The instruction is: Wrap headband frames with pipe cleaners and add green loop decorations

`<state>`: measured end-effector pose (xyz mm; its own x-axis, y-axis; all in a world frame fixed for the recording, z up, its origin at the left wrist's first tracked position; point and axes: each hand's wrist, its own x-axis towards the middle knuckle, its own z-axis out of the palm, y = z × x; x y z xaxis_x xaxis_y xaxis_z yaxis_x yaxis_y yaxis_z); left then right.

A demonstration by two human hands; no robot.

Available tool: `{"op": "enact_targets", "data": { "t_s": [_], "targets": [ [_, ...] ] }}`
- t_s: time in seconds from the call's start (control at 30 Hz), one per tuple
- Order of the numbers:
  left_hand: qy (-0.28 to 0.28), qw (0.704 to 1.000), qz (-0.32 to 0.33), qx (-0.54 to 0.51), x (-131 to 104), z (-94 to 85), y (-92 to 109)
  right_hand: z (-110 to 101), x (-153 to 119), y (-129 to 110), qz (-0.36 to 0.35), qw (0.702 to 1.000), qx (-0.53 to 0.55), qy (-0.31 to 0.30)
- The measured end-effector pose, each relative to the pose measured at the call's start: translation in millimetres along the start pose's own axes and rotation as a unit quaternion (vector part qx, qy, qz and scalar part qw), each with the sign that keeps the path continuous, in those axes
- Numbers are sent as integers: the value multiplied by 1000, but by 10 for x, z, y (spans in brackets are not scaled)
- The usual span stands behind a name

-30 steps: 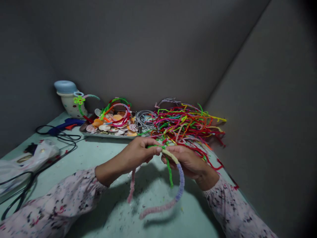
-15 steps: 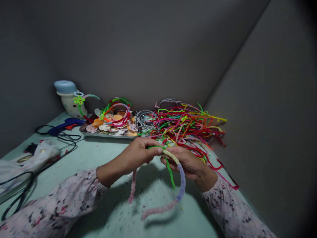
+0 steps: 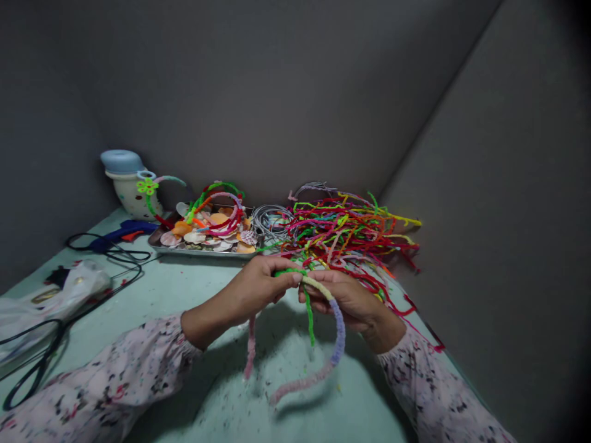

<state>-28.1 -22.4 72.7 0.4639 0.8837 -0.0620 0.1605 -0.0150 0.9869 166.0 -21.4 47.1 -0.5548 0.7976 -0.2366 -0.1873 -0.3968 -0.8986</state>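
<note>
Between my hands, above the table, is a curved headband wrapped in fuzzy pipe cleaner, with pink, lilac, pale yellow and green stretches. My left hand pinches it at the green stretch, thumb on top. On the other side, my right hand has its fingers closed round the band near the yellow stretch. A loose green pipe cleaner end hangs down between the hands. The band's other pink end shows below my left hand. My fingers hide part of the green wrapping.
A metal tray of seashells and wrapped bands stands behind my hands. Right of it are coiled wire and a heap of pipe cleaners. At left are a boot-shaped container, a blue glue gun, black cables and a plastic bag.
The loose green end has swung a little left and now hangs straighter. The band's lower pink end has shifted slightly right. Both hands keep their hold.
</note>
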Motion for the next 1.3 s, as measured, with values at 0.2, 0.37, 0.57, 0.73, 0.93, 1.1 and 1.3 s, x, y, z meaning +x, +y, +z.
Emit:
{"op": "enact_targets", "data": {
  "t_s": [0.2, 0.37, 0.57, 0.73, 0.93, 1.1, 1.3],
  "targets": [
    [-18, 1000, -12, -16, -12, 10, 16, 14, 22, 0, 2, 1000, -6, -2],
    [-22, 1000, -9, -16, -24, 10, 41, 5, 16, 12, -6, 1000, -12, -5],
    [-2, 1000, -10, -12, -7, -8, 21, 13, -11, -19, -20, 998, -60, -5],
    [11, 1000, -2, 2, 1, -30, 11, -42, -18, -32, -15, 991, -131, 2],
    [9, 1000, -9, 9, -1, -34, 36, -85, -22, -45, -21, 984, -174, 21],
    [6, 999, -21, 23, 1, -53, 23, -62, -26, -82, -29, 987, -156, 34],
    [-16, 998, -16, 55, 5, -76, -1, -3, -41, -129, -20, 987, -137, 77]
  ]
}}
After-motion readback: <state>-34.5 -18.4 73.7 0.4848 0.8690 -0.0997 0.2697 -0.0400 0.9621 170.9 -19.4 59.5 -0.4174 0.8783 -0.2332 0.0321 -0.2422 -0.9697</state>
